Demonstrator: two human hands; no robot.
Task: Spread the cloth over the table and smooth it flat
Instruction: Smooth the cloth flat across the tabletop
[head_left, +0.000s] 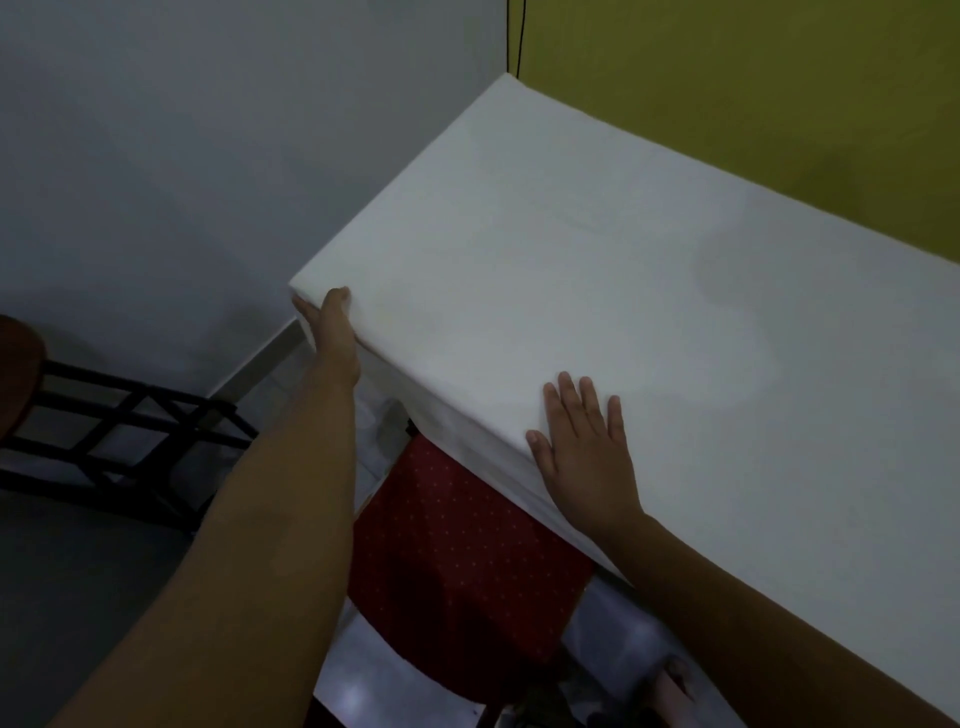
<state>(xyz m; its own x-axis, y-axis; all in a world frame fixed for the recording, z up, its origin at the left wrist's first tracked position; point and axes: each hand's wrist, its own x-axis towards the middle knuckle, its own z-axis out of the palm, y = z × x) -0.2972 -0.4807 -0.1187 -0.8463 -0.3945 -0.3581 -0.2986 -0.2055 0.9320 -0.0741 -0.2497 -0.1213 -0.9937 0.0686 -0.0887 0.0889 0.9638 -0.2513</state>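
A white cloth (597, 270) covers the whole table top and hangs down over its near edge and left end. My left hand (330, 322) is at the near left corner, thumb on top and fingers down the side, pressing the cloth against the corner. My right hand (582, 441) lies flat with straight, spread fingers on the cloth at the near edge. The cloth looks smooth, with only faint creases near the middle.
A red dotted chair seat (467, 545) sits tucked under the table's near edge. A black metal frame (119, 431) stands on the floor at the left. A grey wall is at the left and a yellow-green wall (753, 93) is behind the table.
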